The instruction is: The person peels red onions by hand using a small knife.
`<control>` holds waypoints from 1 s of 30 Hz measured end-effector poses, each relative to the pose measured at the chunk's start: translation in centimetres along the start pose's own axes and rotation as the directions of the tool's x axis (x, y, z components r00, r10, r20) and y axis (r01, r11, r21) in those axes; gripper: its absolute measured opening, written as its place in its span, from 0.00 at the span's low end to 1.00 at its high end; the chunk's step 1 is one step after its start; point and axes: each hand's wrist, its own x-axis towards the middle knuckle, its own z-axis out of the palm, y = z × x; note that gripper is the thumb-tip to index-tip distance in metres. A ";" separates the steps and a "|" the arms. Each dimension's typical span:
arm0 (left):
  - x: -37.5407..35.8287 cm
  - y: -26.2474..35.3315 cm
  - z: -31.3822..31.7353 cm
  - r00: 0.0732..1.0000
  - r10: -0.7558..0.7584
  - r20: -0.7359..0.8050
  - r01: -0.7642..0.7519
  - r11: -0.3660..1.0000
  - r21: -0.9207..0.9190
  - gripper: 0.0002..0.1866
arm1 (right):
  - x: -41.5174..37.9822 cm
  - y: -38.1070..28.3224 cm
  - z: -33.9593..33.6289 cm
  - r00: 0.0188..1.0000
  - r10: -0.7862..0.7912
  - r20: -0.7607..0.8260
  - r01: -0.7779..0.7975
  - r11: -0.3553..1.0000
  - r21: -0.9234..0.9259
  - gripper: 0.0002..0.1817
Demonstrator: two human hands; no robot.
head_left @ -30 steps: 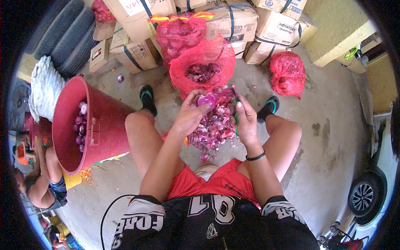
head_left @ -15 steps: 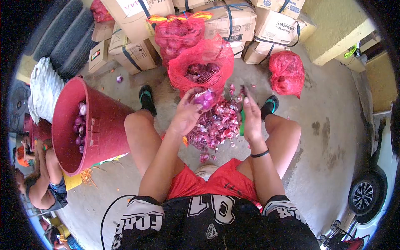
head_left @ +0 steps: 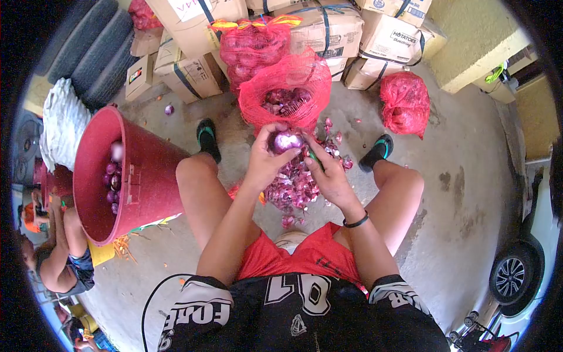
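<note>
A shiny purple onion [head_left: 286, 141] is gripped in my left hand [head_left: 267, 157], above a heap of onion skins [head_left: 293, 186] on the floor. My right hand [head_left: 331, 176] is closed round a knife with a green handle [head_left: 313, 156]; its fingers and blade meet the onion's right side, and most of the knife is hidden. Just beyond my hands stands an open red mesh sack [head_left: 316, 88] with onions inside. To my left, a large red tub [head_left: 149, 170] lies tilted towards me, with several peeled onions [head_left: 112, 182] in it.
A tied mesh sack of onions [head_left: 255, 50] stands against stacked cardboard boxes [head_left: 325, 32]. Another red sack [head_left: 404, 104] lies at the right, and one onion [head_left: 169, 110] on the floor. Tyres [head_left: 88, 41] lean at far left. A co-worker [head_left: 58, 258] sits beyond the tub.
My right hand has swung left with the knife and now meets the onion. My left hand has turned the onion slightly; its shiny side faces up.
</note>
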 end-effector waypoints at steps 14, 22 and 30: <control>0.1 -0.7 -1.1 0.980 -0.110 0.167 0.148 0.961 -0.235 0.26 | 0.2 0.8 -2.1 0.941 0.336 -0.036 -0.221 0.693 0.686 0.25; 0.1 -0.2 -0.7 0.970 -0.237 0.049 0.230 0.838 -0.495 0.24 | -0.4 0.1 -1.0 0.997 0.009 -0.079 -0.020 0.990 -0.142 0.30; -0.1 -1.0 -0.8 0.964 -0.266 0.021 0.250 0.874 -0.416 0.19 | -0.2 -1.5 0.7 0.987 -0.139 -0.081 0.119 0.971 -0.208 0.31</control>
